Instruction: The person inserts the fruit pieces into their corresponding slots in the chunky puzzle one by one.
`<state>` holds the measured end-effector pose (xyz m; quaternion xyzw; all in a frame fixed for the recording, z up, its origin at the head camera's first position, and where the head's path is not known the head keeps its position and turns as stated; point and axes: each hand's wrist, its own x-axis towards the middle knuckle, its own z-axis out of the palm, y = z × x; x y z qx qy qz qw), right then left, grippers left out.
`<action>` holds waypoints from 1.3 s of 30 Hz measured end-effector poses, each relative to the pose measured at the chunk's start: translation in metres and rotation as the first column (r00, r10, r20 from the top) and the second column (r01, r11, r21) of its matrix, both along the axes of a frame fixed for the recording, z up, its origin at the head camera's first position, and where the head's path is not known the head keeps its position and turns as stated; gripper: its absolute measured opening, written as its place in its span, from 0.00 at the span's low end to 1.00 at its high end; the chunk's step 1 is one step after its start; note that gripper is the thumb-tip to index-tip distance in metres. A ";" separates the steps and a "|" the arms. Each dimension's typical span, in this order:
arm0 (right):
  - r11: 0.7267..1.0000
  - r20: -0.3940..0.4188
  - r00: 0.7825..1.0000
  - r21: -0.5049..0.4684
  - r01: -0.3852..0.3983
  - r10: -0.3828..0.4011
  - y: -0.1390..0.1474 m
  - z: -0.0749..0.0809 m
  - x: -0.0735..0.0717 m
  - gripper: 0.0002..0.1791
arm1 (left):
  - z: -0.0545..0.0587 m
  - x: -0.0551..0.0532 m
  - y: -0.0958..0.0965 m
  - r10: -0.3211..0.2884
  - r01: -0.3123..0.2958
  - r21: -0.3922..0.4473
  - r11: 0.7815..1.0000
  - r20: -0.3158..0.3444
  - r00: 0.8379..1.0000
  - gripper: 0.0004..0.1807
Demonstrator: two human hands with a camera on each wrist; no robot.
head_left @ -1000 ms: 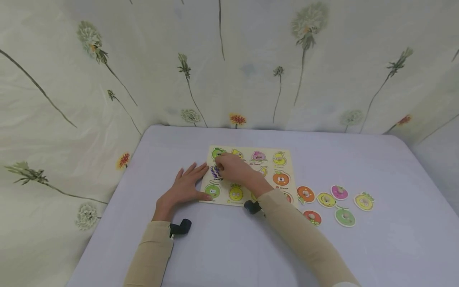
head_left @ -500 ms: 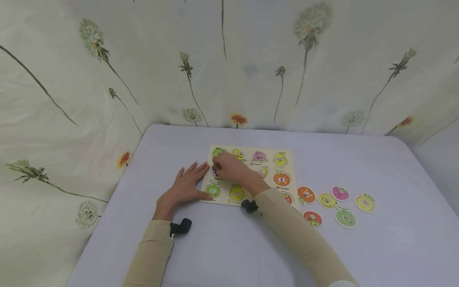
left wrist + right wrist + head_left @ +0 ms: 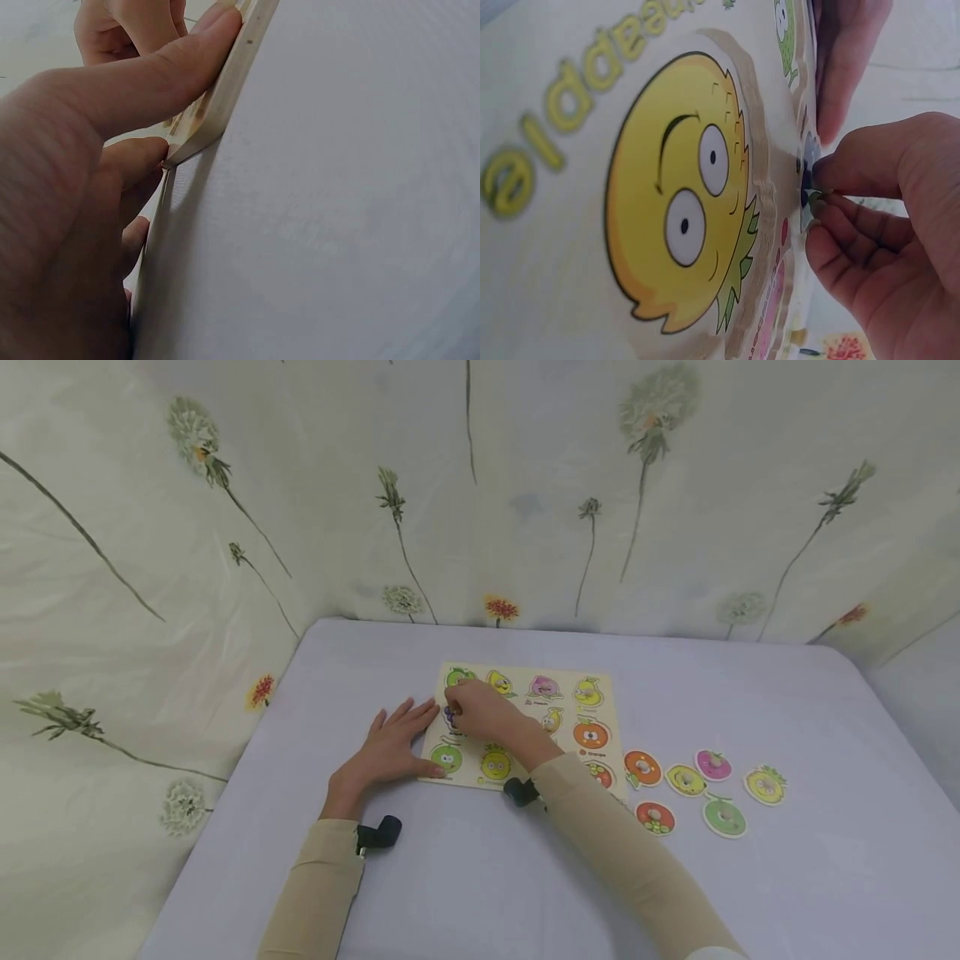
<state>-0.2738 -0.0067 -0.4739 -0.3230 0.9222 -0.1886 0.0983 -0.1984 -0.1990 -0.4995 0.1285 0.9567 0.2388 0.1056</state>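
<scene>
My left hand [image 3: 390, 750] lies with spread fingers along the left edge of a wooden fruit puzzle board [image 3: 471, 773]. Its thumb [image 3: 169, 79] presses on the board's near left corner in the left wrist view. My right hand [image 3: 487, 714] reaches across the board and pinches the purple grape piece [image 3: 807, 166] at the grape spot in the left column. The fingers hide most of that piece. A printed pineapple [image 3: 675, 195] fills the near part of the board in the right wrist view.
Several loose knobbed pieces lie right of the board: an orange piece [image 3: 642, 768], a yellow one [image 3: 686, 781], a purple one [image 3: 712, 765], a red one [image 3: 655, 817], a green one [image 3: 724, 817] and a pineapple [image 3: 765, 785]. A floral curtain [image 3: 525, 527] hangs behind the table.
My right hand has shifted slightly left over the grape spot, covering more of it, then stays there. The left hand keeps its place on the board.
</scene>
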 end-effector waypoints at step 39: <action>0.995 -0.028 0.995 -0.024 0.100 -0.101 0.037 0.004 0.009 0.12 | -0.009 -0.003 -0.001 0.012 -0.012 -0.009 1.000 -0.008 1.000 0.60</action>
